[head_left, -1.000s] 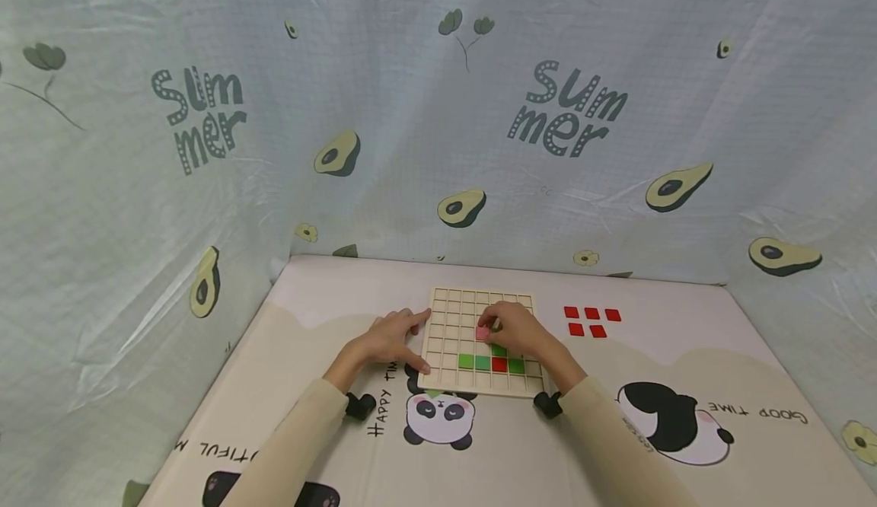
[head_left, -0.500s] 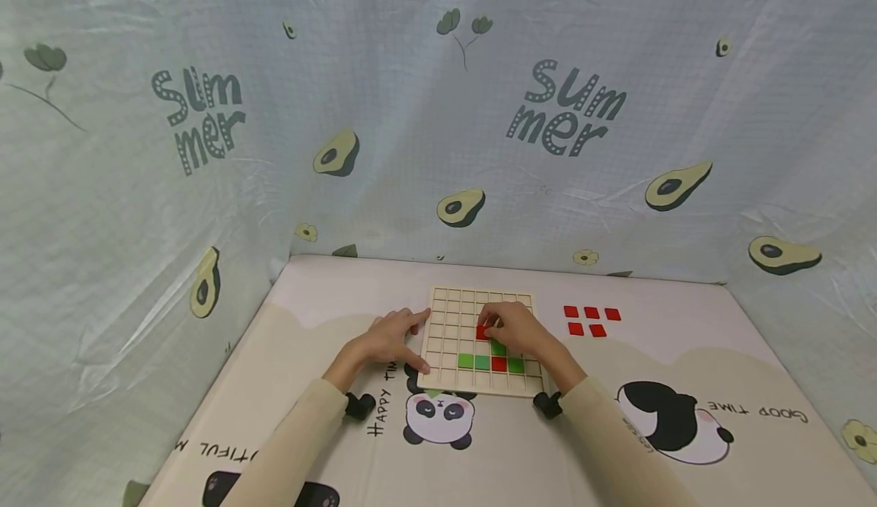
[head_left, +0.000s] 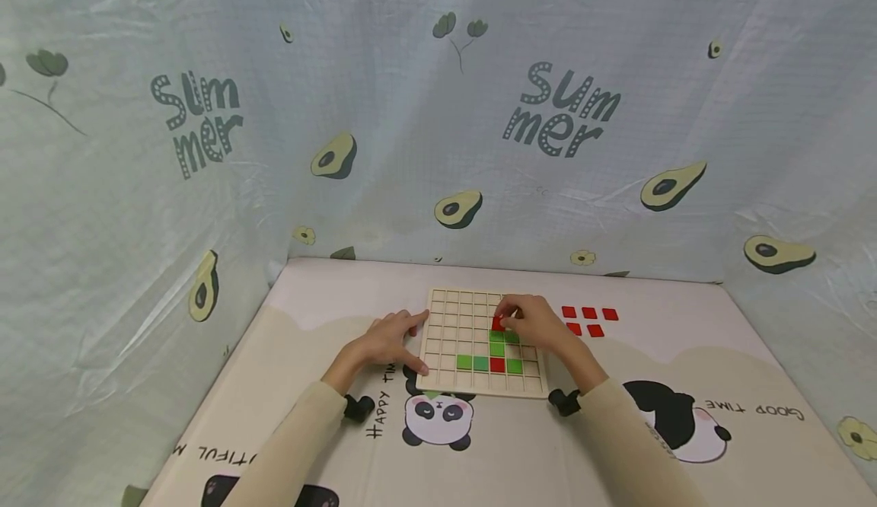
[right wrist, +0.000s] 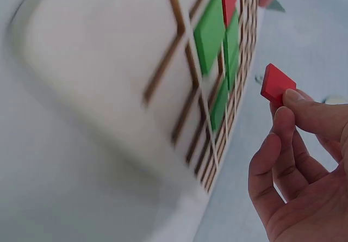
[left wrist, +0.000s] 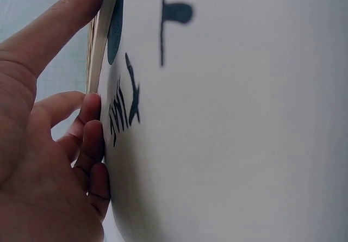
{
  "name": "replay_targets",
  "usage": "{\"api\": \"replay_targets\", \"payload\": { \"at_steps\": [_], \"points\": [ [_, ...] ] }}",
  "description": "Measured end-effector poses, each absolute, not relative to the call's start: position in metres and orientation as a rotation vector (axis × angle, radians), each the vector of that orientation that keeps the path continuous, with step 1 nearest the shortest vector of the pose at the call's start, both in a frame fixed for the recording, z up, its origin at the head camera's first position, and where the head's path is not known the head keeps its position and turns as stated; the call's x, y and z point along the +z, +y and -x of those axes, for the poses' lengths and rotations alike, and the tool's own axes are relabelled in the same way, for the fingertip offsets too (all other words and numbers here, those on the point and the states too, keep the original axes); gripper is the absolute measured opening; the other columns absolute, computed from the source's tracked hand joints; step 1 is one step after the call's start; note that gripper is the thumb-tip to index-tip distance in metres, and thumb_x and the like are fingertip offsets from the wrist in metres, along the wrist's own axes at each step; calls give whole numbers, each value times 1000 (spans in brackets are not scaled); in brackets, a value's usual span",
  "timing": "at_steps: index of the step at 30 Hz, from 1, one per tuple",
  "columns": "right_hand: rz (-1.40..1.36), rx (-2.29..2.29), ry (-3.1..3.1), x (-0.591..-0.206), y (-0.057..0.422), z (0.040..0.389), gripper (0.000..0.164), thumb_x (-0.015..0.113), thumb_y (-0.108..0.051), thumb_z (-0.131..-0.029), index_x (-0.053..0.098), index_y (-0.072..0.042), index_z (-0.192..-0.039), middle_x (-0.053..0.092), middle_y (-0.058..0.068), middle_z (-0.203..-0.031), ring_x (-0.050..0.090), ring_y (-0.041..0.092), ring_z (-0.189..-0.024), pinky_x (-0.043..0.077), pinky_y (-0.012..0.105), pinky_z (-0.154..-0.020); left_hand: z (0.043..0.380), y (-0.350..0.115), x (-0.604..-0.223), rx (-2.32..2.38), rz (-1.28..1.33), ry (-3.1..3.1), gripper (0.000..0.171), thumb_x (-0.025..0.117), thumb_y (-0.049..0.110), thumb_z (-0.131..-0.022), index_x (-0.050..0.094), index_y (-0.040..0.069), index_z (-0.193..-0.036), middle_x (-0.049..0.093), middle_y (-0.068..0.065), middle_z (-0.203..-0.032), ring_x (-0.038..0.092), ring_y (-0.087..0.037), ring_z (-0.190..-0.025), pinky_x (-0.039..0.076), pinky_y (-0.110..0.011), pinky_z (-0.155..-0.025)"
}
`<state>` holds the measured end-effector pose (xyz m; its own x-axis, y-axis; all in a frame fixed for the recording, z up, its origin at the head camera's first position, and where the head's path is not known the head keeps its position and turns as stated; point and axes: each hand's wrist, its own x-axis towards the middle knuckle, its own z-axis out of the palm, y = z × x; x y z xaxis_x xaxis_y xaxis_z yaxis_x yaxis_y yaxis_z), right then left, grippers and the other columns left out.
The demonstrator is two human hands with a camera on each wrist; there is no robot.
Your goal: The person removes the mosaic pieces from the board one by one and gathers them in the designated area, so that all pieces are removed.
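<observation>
A pale wooden grid board (head_left: pixel 444 330) lies on the table, its left edge touched by the spread thumb and index finger of my left hand (head_left: pixel 389 339). Thumb and fingertips of my right hand (head_left: pixel 543 326) pinch a red square tile (right wrist: pixel 277 82). That tile is over the board's right half; the right wrist view shows it tilted and apart from the board. Several tiles sit in the grid: a green tile (head_left: pixel 464 362), a teal tile (head_left: pixel 481 364), a red tile (head_left: pixel 497 365) and more green ones, such as the green tile (head_left: pixel 496 349) above the row.
Several loose red tiles (head_left: pixel 589 313) lie in two rows right of the board, close to my right hand. A printed cloth (head_left: pixel 507 446) with pandas and lettering covers the table. Behind and at the sides hangs a pale curtain (head_left: pixel 384 81) with avocado prints.
My right hand has moved right and slightly away from me over the board, with the red tile still pinched. The green tiles under it show more now. My left hand stays at the board's edge.
</observation>
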<state>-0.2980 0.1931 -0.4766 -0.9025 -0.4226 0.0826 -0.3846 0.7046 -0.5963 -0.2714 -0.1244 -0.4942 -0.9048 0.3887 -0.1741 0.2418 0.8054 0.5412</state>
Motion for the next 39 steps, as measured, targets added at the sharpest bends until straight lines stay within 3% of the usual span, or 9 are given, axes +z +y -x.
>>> {"api": "replay_targets", "payload": {
  "at_steps": [9, 17, 23, 39],
  "points": [
    [513, -1003, 2881, -466, 253, 298, 13, 66, -4, -97, 73, -10, -105, 71, 8, -98, 59, 17, -75, 51, 29, -64, 272, -126, -496, 766, -496, 2716, 115, 95, 47, -66, 38, 17, -161, 48, 2, -104, 39, -15, -93, 26, -33, -79],
    [423, -952, 2957, -465, 314, 294, 14, 66, -4, -97, 72, -4, -109, 71, 14, -104, 60, 23, -86, 52, 31, -69, 273, -125, -495, 759, -513, 2712, 114, 95, 47, -67, 38, 17, -161, 48, 2, -104, 40, -15, -93, 27, -33, -79],
    [357, -972, 2949, -468, 350, 289, 15, 64, -2, -98, 71, 0, -111, 70, 17, -102, 62, 23, -83, 52, 27, -67, 273, -125, -495, 756, -512, 2714, 114, 94, 48, -67, 38, 17, -161, 48, 2, -104, 40, -15, -93, 27, -33, -79],
    [147, -1011, 2899, -484, 381, 287, 18, 57, -1, -101, 67, 7, -114, 68, 23, -103, 60, 26, -87, 52, 26, -67, 275, -127, -496, 760, -524, 2705, 114, 94, 49, -68, 38, 17, -162, 47, 3, -103, 39, -15, -93, 27, -34, -80]
  ]
}}
